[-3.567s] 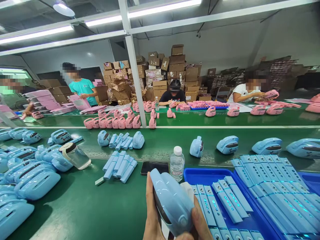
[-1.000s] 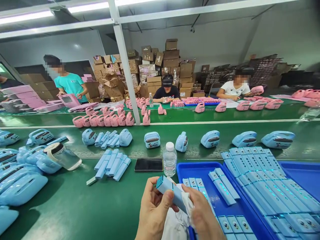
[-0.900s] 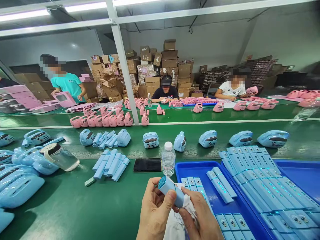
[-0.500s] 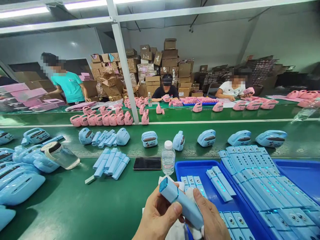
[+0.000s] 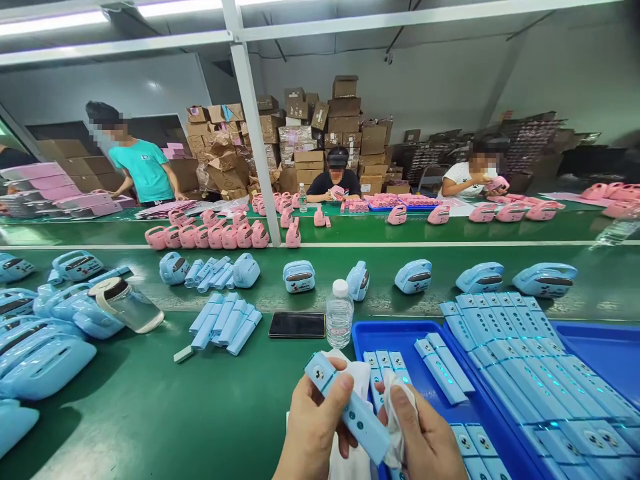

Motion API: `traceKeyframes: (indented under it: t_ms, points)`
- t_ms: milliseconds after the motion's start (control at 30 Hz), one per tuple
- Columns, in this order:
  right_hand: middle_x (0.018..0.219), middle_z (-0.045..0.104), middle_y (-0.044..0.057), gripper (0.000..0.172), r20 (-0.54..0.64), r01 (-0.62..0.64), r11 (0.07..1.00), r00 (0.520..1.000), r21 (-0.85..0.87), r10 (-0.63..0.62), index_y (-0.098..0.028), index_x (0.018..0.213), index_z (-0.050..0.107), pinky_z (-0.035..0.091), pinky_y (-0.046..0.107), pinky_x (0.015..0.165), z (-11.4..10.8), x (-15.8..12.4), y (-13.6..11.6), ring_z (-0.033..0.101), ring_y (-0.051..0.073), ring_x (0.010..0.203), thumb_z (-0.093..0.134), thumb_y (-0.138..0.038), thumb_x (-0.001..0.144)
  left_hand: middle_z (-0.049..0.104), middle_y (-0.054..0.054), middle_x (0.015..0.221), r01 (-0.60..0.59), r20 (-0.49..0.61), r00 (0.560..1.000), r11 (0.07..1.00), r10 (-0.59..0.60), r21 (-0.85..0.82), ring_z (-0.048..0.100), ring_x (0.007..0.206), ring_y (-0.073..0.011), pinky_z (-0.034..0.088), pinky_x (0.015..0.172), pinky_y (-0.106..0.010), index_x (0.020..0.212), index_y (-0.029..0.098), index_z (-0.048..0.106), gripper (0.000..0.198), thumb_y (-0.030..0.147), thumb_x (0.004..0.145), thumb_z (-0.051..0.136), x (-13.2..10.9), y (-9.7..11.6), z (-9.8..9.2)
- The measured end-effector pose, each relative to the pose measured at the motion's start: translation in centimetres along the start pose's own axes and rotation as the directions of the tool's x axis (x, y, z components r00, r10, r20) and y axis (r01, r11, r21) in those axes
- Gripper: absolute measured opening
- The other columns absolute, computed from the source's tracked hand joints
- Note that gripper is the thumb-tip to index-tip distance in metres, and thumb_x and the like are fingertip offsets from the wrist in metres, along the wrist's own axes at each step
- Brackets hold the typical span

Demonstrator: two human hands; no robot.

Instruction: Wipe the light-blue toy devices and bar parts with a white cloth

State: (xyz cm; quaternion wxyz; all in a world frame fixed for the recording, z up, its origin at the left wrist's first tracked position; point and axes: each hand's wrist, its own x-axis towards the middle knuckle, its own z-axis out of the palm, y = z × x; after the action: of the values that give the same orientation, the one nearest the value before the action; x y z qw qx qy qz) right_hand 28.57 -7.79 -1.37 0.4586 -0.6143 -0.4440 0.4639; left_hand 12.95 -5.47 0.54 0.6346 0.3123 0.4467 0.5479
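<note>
Pale blue plastic bar (image 5: 347,409) gripped by left hand (image 5: 313,427), right hand (image 5: 425,437) pinching white cloth (image 5: 399,417)

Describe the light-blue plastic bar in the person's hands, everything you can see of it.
The long, narrow light-blue bar has rounded edges and a smooth, plastic-looking shell. A small printed mark sits near its upper end, and small round marks run along its face; no lit lights show on it. It is tilted diagonally, upper end toward the left. The left hand grips it, thumb on its face. A crumpled white cloth, held in the right hand, lies at or very near its lower end; I cannot tell whether they touch.
</note>
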Motion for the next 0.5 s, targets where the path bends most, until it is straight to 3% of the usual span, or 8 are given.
traceKeyframes:
  t_ms: [67,133,233,367,433,500]
  points:
    - [0.11,0.079,0.008,0.069,-0.003,-0.049,0.996,0.999,0.076,0.049,-0.023,0.126,0.072,0.06,0.028,0.06,0.1,-0.4,-0.2,0.074,0.024,0.08,0.047,-0.08,0.096,0.061,0.006,0.056,-0.008,-0.014,1.0,1.0,0.008,-0.009,0.06,0.042,-0.0088,0.045,0.036,-0.015,0.094,0.017,0.063,0.054,0.062,0.075,0.086,0.0,0.3,0.0]
    - [0.127,0.075,0.01,0.067,-0.01,0.049,0.998,0.999,0.049,-0.048,-0.024,0.13,0.072,0.062,0.03,0.069,0.4,-0.9,-0.3,0.074,0.027,0.092,0.053,-0.077,0.093,0.065,0.004,0.063,-0.002,-0.007,1.0,1.0,0.001,-0.027,0.063,0.048,-0.0097,0.049,0.04,-0.017,0.089,0.017,0.063,0.049,0.058,0.076,0.087,0.0,0.5,0.2]
    - [0.104,0.078,0.009,0.067,0.061,0.155,0.988,0.986,-0.007,-0.154,-0.023,0.131,0.071,0.059,0.028,0.062,1.1,-1.1,-0.5,0.072,0.026,0.081,0.065,-0.074,0.088,0.074,-0.002,0.084,0.012,0.053,0.999,0.995,-0.007,-0.097,0.065,0.053,-0.0098,0.053,0.045,-0.019,0.097,0.016,0.067,0.047,0.053,0.077,0.087,-0.2,0.6,0.4]
    - [0.07,0.066,0.001,0.07,0.173,0.009,0.993,0.984,0.113,-0.029,-0.019,0.126,0.071,0.047,0.023,0.044,1.0,-0.7,-1.3,0.057,0.017,0.056,0.056,-0.078,0.093,0.077,-0.007,0.095,0.019,0.18,0.984,0.992,0.004,-0.127,0.068,0.051,-0.0115,0.053,0.045,-0.022,0.101,0.014,0.069,0.048,0.048,0.074,0.09,-0.5,0.4,-0.1]
    - [0.07,0.067,0.002,0.067,0.127,-0.015,0.993,0.992,0.114,0.001,-0.019,0.119,0.074,0.052,0.024,0.049,0.4,-0.4,-1.5,0.06,0.018,0.059,0.056,-0.078,0.093,0.078,-0.009,0.094,0.014,0.161,0.987,0.994,0.004,-0.111,0.07,0.051,-0.0136,0.053,0.045,-0.022,0.102,0.014,0.069,0.05,0.049,0.073,0.091,-0.5,0.2,-0.3]
    - [0.086,0.076,0.007,0.063,-0.002,0.034,0.999,0.999,0.036,-0.034,-0.02,0.117,0.076,0.06,0.028,0.06,-0.1,-0.2,-1.3,0.071,0.025,0.077,0.051,-0.074,0.098,0.08,-0.008,0.09,-0.036,0.082,0.996,0.995,0.044,-0.097,0.07,0.054,-0.015,0.055,0.047,-0.024,0.103,0.015,0.069,0.054,0.049,0.07,0.094,-0.5,0.0,-0.3]
